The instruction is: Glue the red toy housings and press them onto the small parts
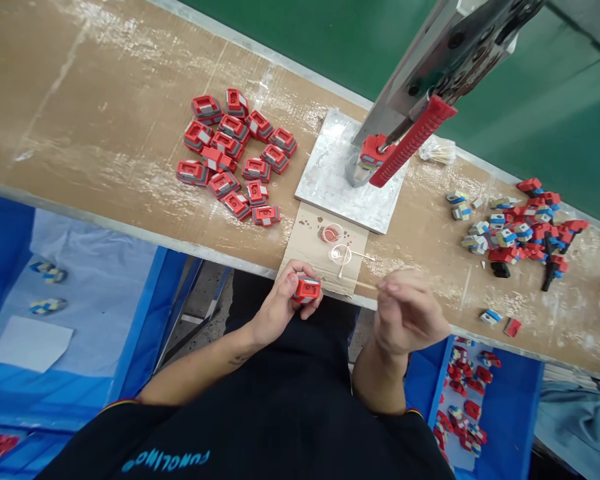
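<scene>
We grip red-and-grey plastic block in left hand, recessed face up, seemingly for clear view; right hand pinches thin pale stick. Two small round cups sit ahead, between hands, within reach; brown cardboard sheet likely shields glossy tabletop.

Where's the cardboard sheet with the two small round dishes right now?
In the head view, the cardboard sheet lies near centre on the workbench, between the metal plate and the left hand.
</scene>
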`<move>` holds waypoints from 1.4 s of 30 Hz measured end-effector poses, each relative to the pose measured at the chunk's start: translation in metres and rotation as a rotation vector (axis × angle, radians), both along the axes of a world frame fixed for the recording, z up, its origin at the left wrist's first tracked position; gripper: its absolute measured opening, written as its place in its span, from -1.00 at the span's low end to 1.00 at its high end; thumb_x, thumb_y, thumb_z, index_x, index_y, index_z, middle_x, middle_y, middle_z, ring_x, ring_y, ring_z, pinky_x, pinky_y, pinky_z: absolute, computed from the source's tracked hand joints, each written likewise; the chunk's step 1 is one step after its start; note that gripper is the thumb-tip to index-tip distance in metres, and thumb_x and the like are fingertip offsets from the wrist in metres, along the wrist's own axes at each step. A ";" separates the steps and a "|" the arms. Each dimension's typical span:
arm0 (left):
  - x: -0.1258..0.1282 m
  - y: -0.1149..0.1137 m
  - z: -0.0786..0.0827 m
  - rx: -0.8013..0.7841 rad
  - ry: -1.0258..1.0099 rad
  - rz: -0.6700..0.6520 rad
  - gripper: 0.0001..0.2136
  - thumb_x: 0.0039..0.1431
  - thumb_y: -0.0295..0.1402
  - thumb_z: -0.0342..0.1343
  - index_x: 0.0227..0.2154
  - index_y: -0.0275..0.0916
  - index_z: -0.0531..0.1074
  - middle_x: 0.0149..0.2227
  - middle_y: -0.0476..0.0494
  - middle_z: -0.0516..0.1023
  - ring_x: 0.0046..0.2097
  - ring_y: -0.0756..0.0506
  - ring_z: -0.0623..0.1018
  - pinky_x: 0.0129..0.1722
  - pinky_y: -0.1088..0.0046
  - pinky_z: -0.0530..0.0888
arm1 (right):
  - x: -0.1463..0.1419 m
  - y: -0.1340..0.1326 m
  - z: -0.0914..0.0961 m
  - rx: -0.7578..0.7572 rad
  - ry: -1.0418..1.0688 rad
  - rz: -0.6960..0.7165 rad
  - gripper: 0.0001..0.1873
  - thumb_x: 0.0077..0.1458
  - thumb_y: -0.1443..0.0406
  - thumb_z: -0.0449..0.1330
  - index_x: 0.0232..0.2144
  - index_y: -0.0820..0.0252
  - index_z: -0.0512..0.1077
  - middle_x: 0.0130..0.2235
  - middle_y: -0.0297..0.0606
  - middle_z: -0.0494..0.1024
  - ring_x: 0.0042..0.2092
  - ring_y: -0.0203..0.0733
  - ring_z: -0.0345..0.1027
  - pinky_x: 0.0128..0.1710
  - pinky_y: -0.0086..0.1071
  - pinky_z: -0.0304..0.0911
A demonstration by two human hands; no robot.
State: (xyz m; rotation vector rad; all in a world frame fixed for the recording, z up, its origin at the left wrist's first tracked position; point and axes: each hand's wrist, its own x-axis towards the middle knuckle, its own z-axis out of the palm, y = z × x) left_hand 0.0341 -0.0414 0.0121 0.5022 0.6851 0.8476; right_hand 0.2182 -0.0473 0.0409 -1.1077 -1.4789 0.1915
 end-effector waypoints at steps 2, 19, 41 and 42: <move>-0.002 0.003 0.000 -0.029 0.004 -0.009 -0.50 0.24 0.19 0.25 -0.23 -0.16 0.31 -0.49 0.02 0.54 -0.52 0.01 0.37 -0.49 0.49 0.26 | 0.012 0.007 -0.007 -0.042 -0.110 -0.044 -0.72 0.23 0.47 0.32 -0.11 0.00 0.62 -0.35 -0.33 0.65 -0.37 -0.17 0.51 -0.39 -0.25 0.38; 0.004 0.014 -0.010 -0.260 -0.027 -0.212 -0.26 0.21 0.17 0.28 0.20 -0.36 0.42 -0.47 -0.06 0.53 -0.51 -0.01 0.37 -0.47 0.46 0.21 | 0.029 0.021 -0.017 -0.192 -0.282 0.035 -0.77 0.25 0.50 0.28 -0.21 0.04 0.58 -0.31 -0.32 0.70 -0.33 -0.20 0.56 -0.32 -0.27 0.44; 0.001 0.009 0.005 -0.205 -0.042 -0.130 -0.43 0.13 0.21 0.35 -0.17 -0.24 0.45 -0.49 -0.02 0.50 -0.49 0.00 0.37 -0.50 0.50 0.28 | -0.004 -0.002 0.006 -0.060 -0.170 0.168 -0.81 0.25 0.49 0.28 -0.19 0.10 0.57 -0.36 -0.31 0.68 -0.41 -0.21 0.54 -0.43 -0.28 0.40; -0.001 0.009 0.005 -0.201 -0.036 -0.127 -0.44 0.14 0.21 0.34 -0.17 -0.24 0.45 -0.49 -0.01 0.50 -0.49 0.00 0.37 -0.50 0.50 0.28 | -0.001 -0.003 0.005 -0.060 -0.158 0.164 -0.82 0.26 0.48 0.28 -0.19 0.11 0.57 -0.37 -0.31 0.68 -0.41 -0.21 0.53 -0.42 -0.28 0.39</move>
